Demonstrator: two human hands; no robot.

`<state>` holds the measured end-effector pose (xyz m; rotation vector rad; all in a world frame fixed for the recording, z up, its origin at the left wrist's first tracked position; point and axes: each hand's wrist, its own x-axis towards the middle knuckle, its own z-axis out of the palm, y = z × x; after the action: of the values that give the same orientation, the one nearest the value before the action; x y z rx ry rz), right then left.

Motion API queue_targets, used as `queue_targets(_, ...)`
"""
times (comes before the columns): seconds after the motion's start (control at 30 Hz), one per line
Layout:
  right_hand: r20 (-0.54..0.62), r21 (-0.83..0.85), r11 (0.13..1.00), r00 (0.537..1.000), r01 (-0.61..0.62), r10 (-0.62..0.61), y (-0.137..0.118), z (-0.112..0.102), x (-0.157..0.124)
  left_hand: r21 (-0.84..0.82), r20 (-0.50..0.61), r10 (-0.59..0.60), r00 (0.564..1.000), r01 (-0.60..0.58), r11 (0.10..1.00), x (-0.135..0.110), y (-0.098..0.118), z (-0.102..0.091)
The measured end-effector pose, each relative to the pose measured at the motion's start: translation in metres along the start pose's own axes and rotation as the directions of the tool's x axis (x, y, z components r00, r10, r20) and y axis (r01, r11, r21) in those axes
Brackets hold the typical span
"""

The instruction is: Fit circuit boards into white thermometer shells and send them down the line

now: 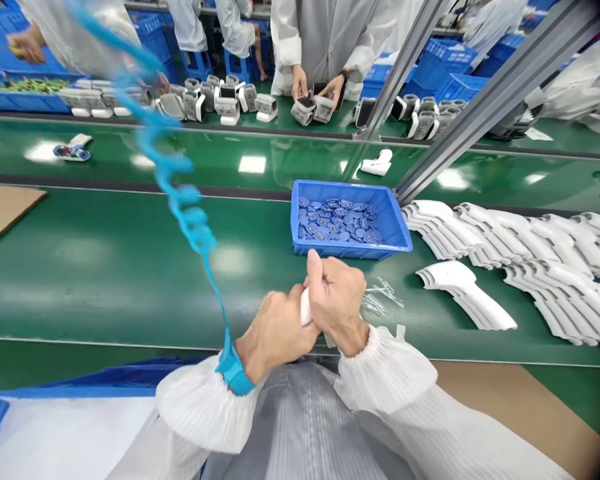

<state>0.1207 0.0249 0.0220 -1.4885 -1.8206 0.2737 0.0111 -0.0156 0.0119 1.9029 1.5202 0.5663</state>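
Note:
My left hand [281,328] and my right hand [336,292] are closed together around a white plastic part [305,307]. Only a small smooth piece of it shows between them; my fingers hide the rest. The right thumb sticks up. A turquoise wrist strap [236,371] circles my left wrist, with a coiled blue cord [183,200] running up from it. Beyond my hands stands a blue bin [353,253] holding many small blue oval parts [337,220]. Thin clear-white strips [383,297] lie beside my right hand. A single white handle-shaped shell [465,293] rests farther right.
Rows of nested white shells [560,300] cover the right bench. A slanted metal post [480,113] rises behind the bin. Across the conveyor belt [280,160], a co-worker's hands [320,90] handle grey-white devices. A white gun-shaped housing [377,164] lies on the belt; cardboard [5,207] sits left.

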Motion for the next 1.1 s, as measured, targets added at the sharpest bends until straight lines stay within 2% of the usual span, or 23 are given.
queue_targets(0.1, 0.183, 0.074, 0.997, 0.983, -0.018, 0.004, 0.004, -0.01, 0.013, -0.076, 0.044, -0.067, 0.997, 0.071, 0.995, -0.007, -0.007, -0.013)
queue_targets(0.2, 0.334, 0.079, 0.997, 0.942, -0.014, -0.013, 0.026, -0.022, 0.053, 0.004, 0.068, -0.183, 0.981, 0.183, 0.983, -0.019, -0.028, -0.046)
queue_targets(0.27, 0.377, -0.057, 0.989, 0.92, 0.137, -0.106, 0.049, -0.02, 0.088, 0.08, -0.002, -0.203, 0.979, 0.202, 0.976, -0.024, -0.045, -0.066)
queue_targets(0.3, 0.393, -0.089, 0.981, 0.911, 0.174, -0.126, 0.061, -0.015, 0.106, 0.125, -0.063, -0.178, 0.982, 0.185, 0.975, -0.024, -0.052, -0.073)
queue_targets(0.37, 0.464, -0.106, 0.965, 0.87, 0.24, -0.166, 0.08, 0.001, 0.136, 0.285, -0.166, -0.052, 0.985, 0.099, 0.953, -0.02, -0.06, -0.078)
queue_targets(0.4, 0.499, -0.1, 0.96, 0.849, 0.26, -0.177, 0.087, 0.011, 0.148, 0.404, -0.175, 0.029, 0.984, 0.044, 0.914, -0.016, -0.06, -0.076)
queue_targets(0.47, 0.556, -0.096, 0.95, 0.808, 0.295, -0.195, 0.093, 0.028, 0.164, 0.632, -0.094, 0.136, 0.986, -0.046, 0.773, -0.005, -0.055, -0.066)
queue_targets(0.53, 0.574, -0.094, 0.947, 0.795, 0.306, -0.199, 0.093, 0.038, 0.171, 0.768, -0.017, 0.126, 0.992, -0.068, 0.636, 0.007, -0.048, -0.055)
queue_targets(0.6, 0.554, -0.081, 0.952, 0.807, 0.295, -0.203, 0.089, 0.037, 0.169, 0.823, -0.031, 0.092, 0.995, -0.027, 0.567, 0.016, -0.047, -0.048)
queue_targets(0.7, 0.464, -0.034, 0.97, 0.863, 0.241, -0.198, 0.082, 0.018, 0.156, 0.82, -0.137, 0.111, 0.984, 0.05, 0.571, 0.017, -0.054, -0.048)
queue_targets(0.8, 0.409, 0.08, 0.987, 0.899, 0.136, -0.157, 0.075, -0.007, 0.132, 0.728, -0.316, 0.123, 0.941, 0.157, 0.667, 0.009, -0.061, -0.056)
queue_targets(0.87, 0.432, 0.278, 0.96, 0.896, -0.03, -0.097, 0.068, -0.022, 0.112, 0.583, -0.435, 0.057, 0.899, 0.233, 0.778, 0.005, -0.056, -0.062)
queue_targets(0.9, 0.455, 0.379, 0.917, 0.888, -0.125, -0.068, 0.064, -0.028, 0.103, 0.488, -0.462, -0.002, 0.887, 0.256, 0.834, 0.004, -0.051, -0.064)
queue_targets(0.93, 0.475, 0.463, 0.863, 0.879, -0.204, -0.047, 0.059, -0.032, 0.094, 0.393, -0.454, -0.066, 0.889, 0.266, 0.88, 0.004, -0.044, -0.066)
queue_targets(1.0, 0.499, 0.55, 0.788, 0.865, -0.275, -0.046, 0.048, -0.039, 0.079, 0.234, -0.347, -0.157, 0.925, 0.247, 0.94, 0.006, -0.028, -0.067)
queue_targets(1.1, 0.516, 0.611, 0.746, 0.848, -0.263, -0.124, 0.03, -0.046, 0.063, 0.064, -0.161, -0.143, 0.976, 0.155, 0.986, 0.013, -0.007, -0.062)
